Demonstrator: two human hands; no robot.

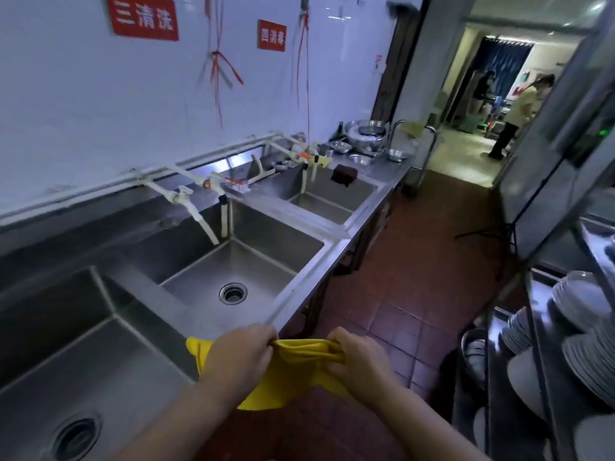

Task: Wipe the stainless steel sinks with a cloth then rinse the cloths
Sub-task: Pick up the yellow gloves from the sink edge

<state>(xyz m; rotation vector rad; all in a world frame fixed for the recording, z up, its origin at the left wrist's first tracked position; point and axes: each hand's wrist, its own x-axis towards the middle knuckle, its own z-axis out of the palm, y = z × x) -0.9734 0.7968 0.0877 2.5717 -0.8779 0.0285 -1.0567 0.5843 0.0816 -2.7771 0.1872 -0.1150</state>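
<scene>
The left hand (238, 356) and right hand (357, 356) each pinch the bunched yellow cloth (293, 371), stretching it taut between them just off the sink's front edge, probably folding it before wiping the stainless steel middle basin (213, 261).

the kitchen was dim, with a cool bluish cast on the wall (100, 104). a bright patch of glare sat on the steel behind the taps (216, 168), and softer sheen lay on the sink (229, 261) floors. the far room (499, 94) was brighter and washed out. motion blur smeared the red strings (218, 64) and the signs (143, 18). wide-angle distortion bent the table (332, 257) edge and the rack (549, 327) at right. the floor (416, 277) lay in shadow.
</scene>
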